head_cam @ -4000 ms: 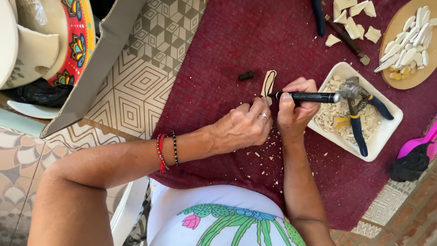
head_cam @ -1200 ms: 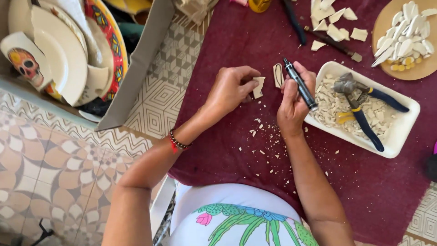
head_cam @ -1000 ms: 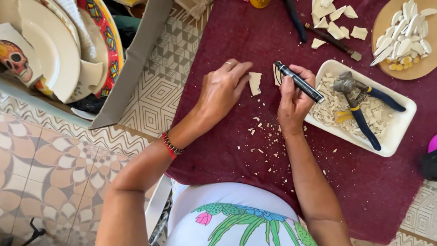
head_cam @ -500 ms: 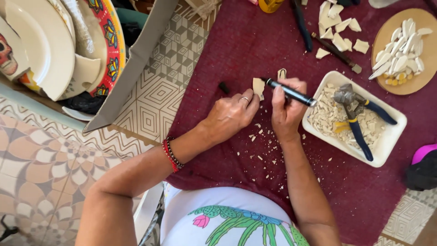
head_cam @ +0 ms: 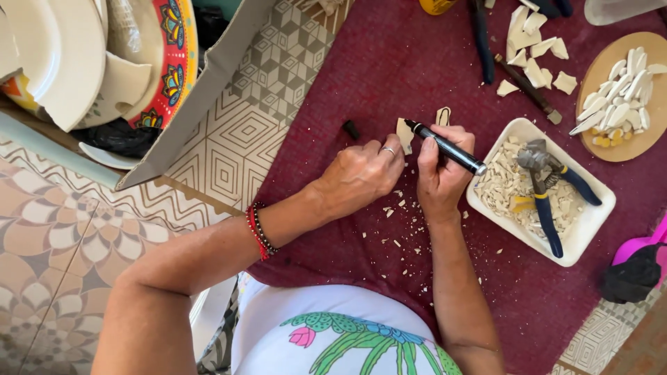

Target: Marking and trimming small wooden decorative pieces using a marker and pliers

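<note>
Maroon cloth over geometric-patterned tablecloth, centre frame; floral-patterned floor tiles lower left; even daylight, soft shadows.

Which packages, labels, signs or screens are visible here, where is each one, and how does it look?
Cardboard box: upper left, beside the dark red cloth; open, grey-brown flap, holding plates.
No labels, signs or screens show.
Left hand steadies a pale shard; right hand holds a black marker to it.

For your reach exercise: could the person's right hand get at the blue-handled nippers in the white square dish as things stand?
Probably yes: the right hand is beside the white dish, nothing between, though it holds a black marker. The nippers lie uncovered.
</note>
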